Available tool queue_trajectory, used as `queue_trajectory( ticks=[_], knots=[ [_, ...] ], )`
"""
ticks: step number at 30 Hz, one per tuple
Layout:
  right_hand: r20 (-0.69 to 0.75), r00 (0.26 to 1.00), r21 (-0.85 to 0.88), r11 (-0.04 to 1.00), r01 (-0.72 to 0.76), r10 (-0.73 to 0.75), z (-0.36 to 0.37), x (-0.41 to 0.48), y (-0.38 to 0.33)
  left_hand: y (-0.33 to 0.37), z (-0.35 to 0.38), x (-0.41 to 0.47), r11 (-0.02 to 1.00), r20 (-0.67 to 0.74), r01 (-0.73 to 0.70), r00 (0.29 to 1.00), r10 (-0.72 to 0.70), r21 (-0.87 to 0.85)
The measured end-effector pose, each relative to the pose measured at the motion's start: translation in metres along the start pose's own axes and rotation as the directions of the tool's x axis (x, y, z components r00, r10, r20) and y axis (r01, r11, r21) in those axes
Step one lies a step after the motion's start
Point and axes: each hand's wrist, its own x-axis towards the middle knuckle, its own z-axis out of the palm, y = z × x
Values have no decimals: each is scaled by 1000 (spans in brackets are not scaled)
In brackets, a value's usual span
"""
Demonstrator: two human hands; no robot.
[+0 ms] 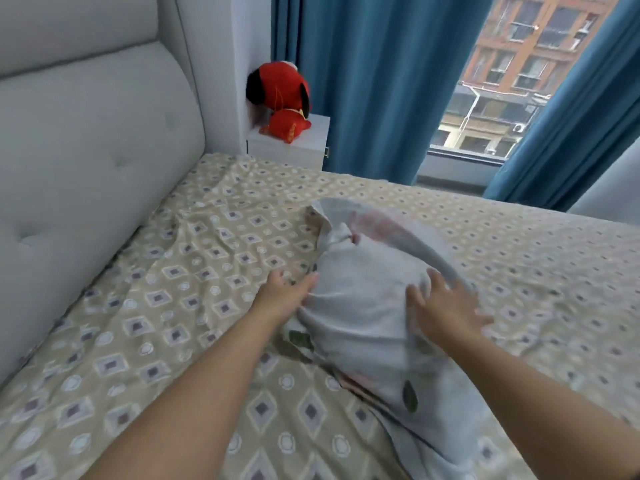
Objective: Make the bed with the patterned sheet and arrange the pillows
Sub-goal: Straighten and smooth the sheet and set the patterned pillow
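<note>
Between left hand (288, 293) and right hand (446, 308), the pillow (363, 271) runs lengthwise away.

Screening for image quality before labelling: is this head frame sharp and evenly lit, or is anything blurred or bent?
Head view: motion blur smears the right hand and pillow; patterned sheet reads clearer; soft daylight from the window, no glare; wide-angle lens curves the headboard.

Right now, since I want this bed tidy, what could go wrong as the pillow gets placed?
1. The patterned sheet is creased near the headboard; the pillow set there would likely hide the creases, not smooth them.
2. The left hand and right hand seem only to press the pillow with open fingers, so it could slip if lifted.
</note>
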Motion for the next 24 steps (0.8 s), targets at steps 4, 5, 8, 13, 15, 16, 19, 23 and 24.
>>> queue_trajectory(
  ticks=[4,5,8,13,15,16,19,23,24],
  knots=[
    [250,937,576,740,-347,244,24,8,79,-8,52,-9,989,69,133,989,-129,-63],
    [312,910,655,632,-413,272,34,9,86,-9,61,-8,991,54,107,993,-103,-81],
    [484,822,711,414,-569,299,45,4,90,-8,74,-2,995,-23,97,995,-98,-37],
    [376,910,844,340,-414,174,38,11,68,-2,62,0,1000,-139,16,990,-15,3],
    [347,935,881,317,-351,70,27,7,36,15,40,-2,998,-195,-69,979,66,-13],
    [338,941,890,320,-326,17,20,3,15,26,25,-1,993,-231,-120,966,113,-12],
    [229,963,935,306,-177,-141,-6,-1,-59,70,-40,7,957,-339,-281,896,288,70],
    [-133,923,907,330,260,-362,-52,-20,-167,119,-141,5,812,-483,-515,656,580,276],
    [-183,897,875,350,335,-401,-54,-25,-189,117,-162,2,785,-513,-552,604,610,282]
  ],
)
